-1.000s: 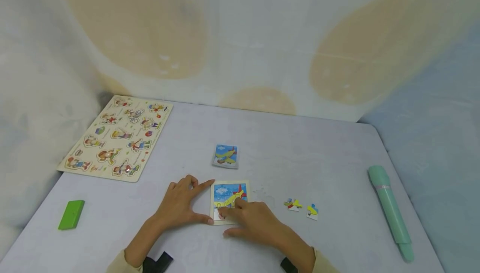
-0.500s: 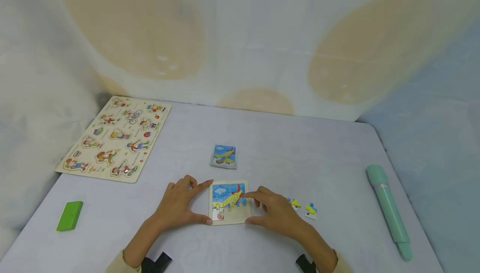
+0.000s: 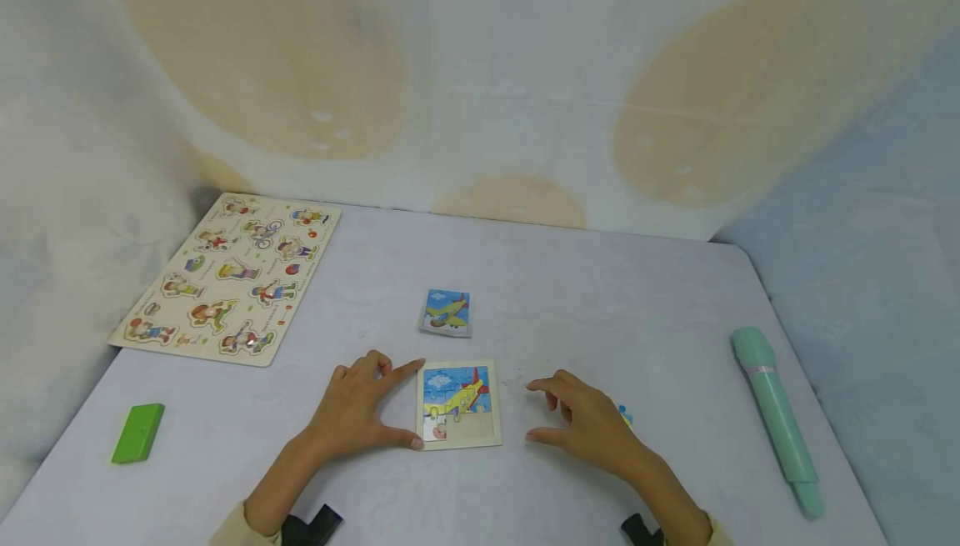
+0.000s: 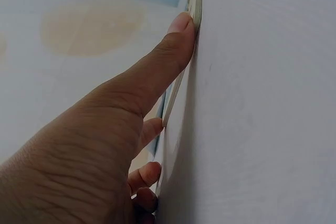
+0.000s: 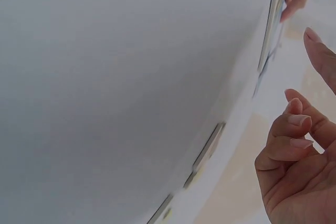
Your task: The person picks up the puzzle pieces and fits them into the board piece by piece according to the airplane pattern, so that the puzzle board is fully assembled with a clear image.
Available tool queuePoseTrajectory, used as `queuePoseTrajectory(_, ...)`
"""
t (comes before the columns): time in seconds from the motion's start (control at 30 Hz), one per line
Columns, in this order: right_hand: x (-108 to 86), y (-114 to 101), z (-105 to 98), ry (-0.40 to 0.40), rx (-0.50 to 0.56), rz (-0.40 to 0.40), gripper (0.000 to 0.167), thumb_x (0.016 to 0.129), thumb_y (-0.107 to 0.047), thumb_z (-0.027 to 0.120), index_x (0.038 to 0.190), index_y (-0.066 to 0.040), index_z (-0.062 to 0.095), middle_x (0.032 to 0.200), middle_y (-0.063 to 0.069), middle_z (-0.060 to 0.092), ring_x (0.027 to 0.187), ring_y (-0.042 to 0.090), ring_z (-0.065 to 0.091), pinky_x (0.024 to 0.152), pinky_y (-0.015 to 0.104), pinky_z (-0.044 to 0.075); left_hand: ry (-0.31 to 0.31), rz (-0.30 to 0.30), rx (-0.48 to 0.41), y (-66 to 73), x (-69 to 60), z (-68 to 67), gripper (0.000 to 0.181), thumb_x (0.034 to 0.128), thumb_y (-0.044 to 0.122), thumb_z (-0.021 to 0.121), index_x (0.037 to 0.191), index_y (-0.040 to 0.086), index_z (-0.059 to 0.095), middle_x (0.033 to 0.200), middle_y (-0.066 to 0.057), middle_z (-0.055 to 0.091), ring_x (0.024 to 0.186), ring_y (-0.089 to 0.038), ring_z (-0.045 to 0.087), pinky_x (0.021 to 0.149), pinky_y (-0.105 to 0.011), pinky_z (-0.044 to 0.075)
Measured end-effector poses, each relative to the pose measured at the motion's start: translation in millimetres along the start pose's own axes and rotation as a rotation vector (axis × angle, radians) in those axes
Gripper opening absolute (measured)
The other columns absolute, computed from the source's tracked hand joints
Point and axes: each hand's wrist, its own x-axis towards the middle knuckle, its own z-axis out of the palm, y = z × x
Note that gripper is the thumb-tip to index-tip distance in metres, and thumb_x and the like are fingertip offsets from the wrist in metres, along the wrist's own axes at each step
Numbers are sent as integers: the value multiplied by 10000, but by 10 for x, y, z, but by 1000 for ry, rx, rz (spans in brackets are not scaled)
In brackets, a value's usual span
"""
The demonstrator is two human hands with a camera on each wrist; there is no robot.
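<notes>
A small jigsaw puzzle of a yellow airplane lies in a pale wooden tray (image 3: 496,404) at the middle front of the table. Its lower right part is bare wood. My left hand (image 3: 352,413) touches the tray's left edge, index fingertip at the upper corner and thumb at the lower one. To the right of the tray, my right hand (image 3: 592,429) hovers with thumb and index finger apart and nothing between them. Beside it one loose puzzle piece (image 3: 626,415) shows partly. The right wrist view shows loose pieces (image 5: 209,148) edge-on, on the table below the hand.
Behind the tray lies a small picture card (image 3: 447,313) with the same airplane. A large wooden figure board (image 3: 225,279) is at the back left, a green block (image 3: 138,433) at the front left. A mint-green tube-shaped object (image 3: 776,421) lies at the right.
My right hand has lifted off the puzzle and moved right, now partly covering the loose pieces. The left hand stays at the tray's left edge.
</notes>
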Motion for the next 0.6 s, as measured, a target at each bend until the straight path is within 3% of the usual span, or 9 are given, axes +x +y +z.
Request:
queuePoseTrajectory(0.37, -199, 314, -154, 72, 9, 50, 577, 667, -242, 904, 1182, -113, 679, 835, -64, 518, 672, 37, 428, 591, 189, 398, -4, -4, 8, -2, 7, -3, 1062, 518, 855, 722, 1442, 374, 513, 988, 86, 386, 864, -95, 356, 737, -320, 229)
queuePoseTrajectory(0.6, -266, 401, -199, 77, -11, 109, 563, 683, -278, 893, 1179, -114, 683, 842, -80, 509, 682, 34, 424, 582, 199, 386, 0, -3, 2, 1, 7, -9, 1064, 510, 847, 734, 1440, 378, 515, 975, 87, 380, 858, -96, 359, 736, -321, 230)
